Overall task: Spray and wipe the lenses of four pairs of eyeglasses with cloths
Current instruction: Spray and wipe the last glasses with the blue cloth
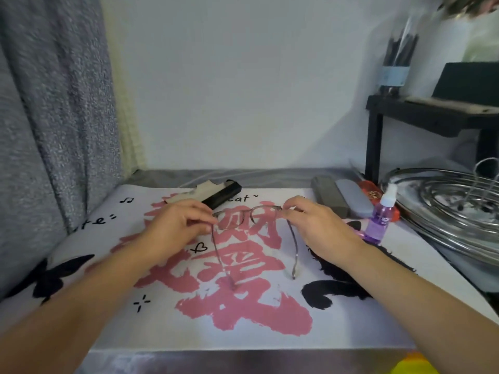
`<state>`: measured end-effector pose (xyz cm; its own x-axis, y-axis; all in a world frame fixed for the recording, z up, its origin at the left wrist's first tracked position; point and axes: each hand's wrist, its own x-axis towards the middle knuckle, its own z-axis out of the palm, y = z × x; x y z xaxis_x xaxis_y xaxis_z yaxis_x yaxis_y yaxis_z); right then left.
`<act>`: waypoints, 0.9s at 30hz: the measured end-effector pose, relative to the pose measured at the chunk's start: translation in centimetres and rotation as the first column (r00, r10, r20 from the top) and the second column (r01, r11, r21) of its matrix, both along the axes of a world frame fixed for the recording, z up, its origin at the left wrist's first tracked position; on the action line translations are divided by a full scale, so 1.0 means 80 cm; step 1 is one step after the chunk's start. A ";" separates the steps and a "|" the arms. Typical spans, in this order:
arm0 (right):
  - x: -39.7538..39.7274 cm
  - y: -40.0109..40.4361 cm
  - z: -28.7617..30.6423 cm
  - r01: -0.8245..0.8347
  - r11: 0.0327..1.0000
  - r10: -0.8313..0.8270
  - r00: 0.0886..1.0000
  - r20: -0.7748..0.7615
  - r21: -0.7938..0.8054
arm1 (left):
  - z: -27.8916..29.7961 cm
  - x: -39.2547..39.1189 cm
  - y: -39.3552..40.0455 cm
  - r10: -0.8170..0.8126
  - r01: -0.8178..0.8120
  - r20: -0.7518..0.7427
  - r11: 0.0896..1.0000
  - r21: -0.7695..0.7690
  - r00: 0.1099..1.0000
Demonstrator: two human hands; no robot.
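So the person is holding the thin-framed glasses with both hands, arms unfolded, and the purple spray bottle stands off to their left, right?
Not quite. The head view shows the purple spray bottle with a white nozzle standing to the person's right, beside the right hand. The rest holds: both hands, left hand included, hold the thin-framed glasses, arms unfolded.

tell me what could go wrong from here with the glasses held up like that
Both hands, left hand and right hand, pinch the eyeglasses at the frame corners, close to the lenses, so fingers may smudge them. The spray bottle stands just beside the right wrist and could be knocked over.
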<state>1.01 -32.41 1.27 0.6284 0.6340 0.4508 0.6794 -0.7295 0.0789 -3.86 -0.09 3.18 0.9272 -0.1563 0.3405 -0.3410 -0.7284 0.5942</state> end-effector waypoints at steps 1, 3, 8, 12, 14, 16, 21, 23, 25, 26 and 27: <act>0.002 0.000 0.003 -0.043 0.999 0.044 0.999 0.029 -0.008 | 0.001 0.005 -0.002 -0.014 0.014 0.003 1.000 0.011 1.000; 0.006 -0.002 0.009 -0.111 0.994 0.111 0.991 0.071 -0.009 | 0.004 0.012 -0.004 -0.055 0.055 0.002 0.998 0.037 0.998; 0.010 -0.010 0.011 -0.209 0.942 0.222 0.975 -0.022 0.262 | -0.002 0.016 -0.015 -0.067 0.067 -0.004 0.995 -0.076 0.998; 0.005 -0.005 0.017 -0.186 0.916 0.230 0.969 -0.087 0.355 | -0.011 0.027 -0.039 0.051 -0.054 -0.027 0.992 -0.116 0.998; 0.007 -0.002 0.020 -0.188 0.915 0.230 0.970 -0.080 0.357 | -0.013 0.033 -0.050 0.159 -0.164 -0.051 0.981 -0.107 0.986; 0.011 0.002 0.025 -0.177 0.912 0.223 0.971 -0.086 0.369 | -0.020 0.038 -0.057 0.203 -0.209 -0.074 0.974 -0.083 0.976; 0.024 0.015 0.034 -0.076 0.891 0.221 0.934 -0.282 0.447 | -0.028 0.042 -0.055 0.165 -0.186 -0.136 0.970 -0.158 0.977; 0.030 0.024 0.035 -0.012 0.897 0.206 0.895 -0.396 0.442 | -0.030 0.043 -0.051 0.157 -0.189 -0.164 0.961 -0.203 0.974; 0.035 0.036 0.035 0.029 0.955 0.133 0.848 -0.513 0.295 | -0.031 0.044 -0.049 0.141 -0.194 -0.222 0.951 -0.242 0.965; 0.036 0.042 0.036 0.036 0.986 0.062 0.825 -0.562 0.162 | -0.030 0.044 -0.047 0.127 -0.197 -0.266 0.946 -0.258 0.956; 0.038 0.045 0.037 0.039 0.999 -0.016 0.809 -0.587 0.026 | -0.027 0.045 -0.044 0.117 -0.200 -0.302 0.944 -0.261 0.946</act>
